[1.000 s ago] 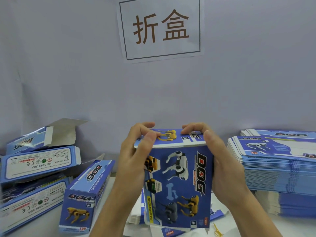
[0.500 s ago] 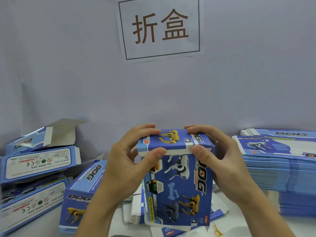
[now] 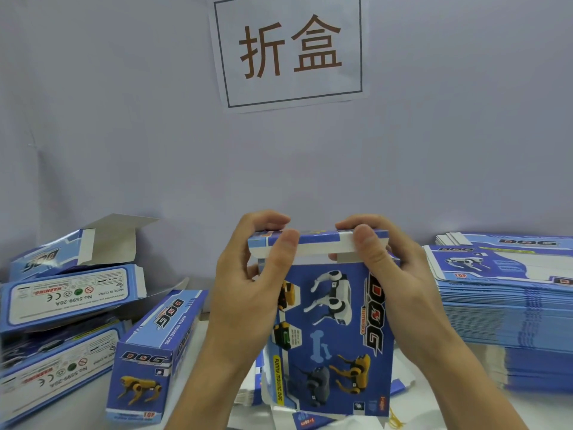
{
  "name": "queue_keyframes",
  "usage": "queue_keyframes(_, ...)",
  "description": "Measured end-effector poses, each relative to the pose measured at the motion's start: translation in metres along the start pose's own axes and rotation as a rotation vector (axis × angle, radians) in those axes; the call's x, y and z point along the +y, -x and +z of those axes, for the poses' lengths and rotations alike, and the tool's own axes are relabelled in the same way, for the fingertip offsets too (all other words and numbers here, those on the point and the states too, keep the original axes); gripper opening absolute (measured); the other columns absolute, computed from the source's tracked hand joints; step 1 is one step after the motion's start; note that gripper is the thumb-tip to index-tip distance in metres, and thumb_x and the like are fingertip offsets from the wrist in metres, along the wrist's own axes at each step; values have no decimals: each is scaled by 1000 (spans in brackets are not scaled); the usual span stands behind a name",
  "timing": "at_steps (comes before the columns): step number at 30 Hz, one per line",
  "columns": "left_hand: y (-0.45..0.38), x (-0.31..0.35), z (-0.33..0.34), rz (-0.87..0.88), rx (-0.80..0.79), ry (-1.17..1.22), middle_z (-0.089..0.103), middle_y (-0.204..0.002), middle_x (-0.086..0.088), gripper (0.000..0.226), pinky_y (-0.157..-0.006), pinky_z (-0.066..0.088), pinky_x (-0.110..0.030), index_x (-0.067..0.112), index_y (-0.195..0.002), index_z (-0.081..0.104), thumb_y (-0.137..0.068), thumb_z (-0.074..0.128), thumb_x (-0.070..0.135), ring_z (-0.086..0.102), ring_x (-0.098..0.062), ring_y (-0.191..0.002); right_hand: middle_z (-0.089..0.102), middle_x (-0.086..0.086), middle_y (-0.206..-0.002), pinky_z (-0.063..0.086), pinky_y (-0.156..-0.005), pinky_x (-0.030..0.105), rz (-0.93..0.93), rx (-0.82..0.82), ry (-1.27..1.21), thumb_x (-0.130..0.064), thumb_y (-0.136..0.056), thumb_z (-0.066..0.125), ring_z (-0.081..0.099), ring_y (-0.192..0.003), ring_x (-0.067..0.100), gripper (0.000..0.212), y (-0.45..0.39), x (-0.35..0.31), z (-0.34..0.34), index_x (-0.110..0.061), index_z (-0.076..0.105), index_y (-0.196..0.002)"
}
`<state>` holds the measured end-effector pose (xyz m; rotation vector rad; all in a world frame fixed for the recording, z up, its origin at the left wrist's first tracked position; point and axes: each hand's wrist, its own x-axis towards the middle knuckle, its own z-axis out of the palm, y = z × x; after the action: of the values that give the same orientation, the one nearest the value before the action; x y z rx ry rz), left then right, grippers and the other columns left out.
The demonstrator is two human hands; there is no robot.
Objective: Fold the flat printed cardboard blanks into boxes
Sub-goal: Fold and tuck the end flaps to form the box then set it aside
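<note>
Both hands are clamped on the top flap [image 3: 316,243] of the box [image 3: 335,330] at dead centre: the left hand [image 3: 248,280] curls its fingers over the flap's far edge with the thumb pressing the near face, a tight grip, barely any gap between thumb and fingers, and the right hand [image 3: 390,274] mirrors it, fingertips over the top, thumb pinned on the white strip at the flap's front. The box stands upright on the counter [image 3: 93,401], dog print facing the camera, the flap folded over level but its front lip still showing white card above the panel. Room to move is thin here. At nine o'clock a finished box [image 3: 145,352] lies on its side, its end panel toward the camera, just beside the left forearm. Behind it, from eight to ten o'clock, a pile of folded boxes [image 3: 68,293] leans against the wall [image 3: 124,135], one with its grey flap standing open. At three o'clock a tall stack of flat blanks [image 3: 508,305] rises near the right wrist, its edges fanned toward the box. Under the box, at six o'clock, loose flat blanks [image 3: 251,389] poke out either side, and a yellow rubber band [image 3: 395,422] lies at five o'clock by the bottom frame edge. At twelve o'clock, a paper sign [image 3: 290,51] hangs on the wall, well above the hands, and the clear air is all up there.
</note>
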<state>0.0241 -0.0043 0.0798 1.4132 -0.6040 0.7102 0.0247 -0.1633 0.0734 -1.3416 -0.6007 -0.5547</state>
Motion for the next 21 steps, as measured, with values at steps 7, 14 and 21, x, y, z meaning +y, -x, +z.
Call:
queue_keyframes(7, 1, -2, -6, -41, -77, 29, 71, -96, -6, 24, -58, 56, -63, 33, -96, 65, -81, 71, 50, 72, -37, -80, 75, 9, -91, 59, -56, 33, 78, -54, -126, -37, -85, 68, 75, -76, 32, 18, 2, -1, -6, -24, 68, -97)
queue_keyframes(14, -3, -9, -21, -130, -223, 130, 62, -126, 9, 19, -78, 59, -52, 31, -81, 76, -71, 78, 46, 61, -32, -120, 65, 4, -124, 59, -62, 32, 161, -51, -275, -16, -72, 62, 72, -89, 31, 10, 4, 4, -9, -16, 72, -72)
queue_keyframes(21, 0, -12, -18, -97, -282, 336, 57, -136, 1, 33, -83, 56, -31, 23, -94, 78, -82, 73, 53, 53, -27, -131, 69, 3, -123, 60, -66, 36, 197, -19, -339, -13, -68, 60, 73, -91, 28, 14, 2, 4, -17, -13, 73, -65)
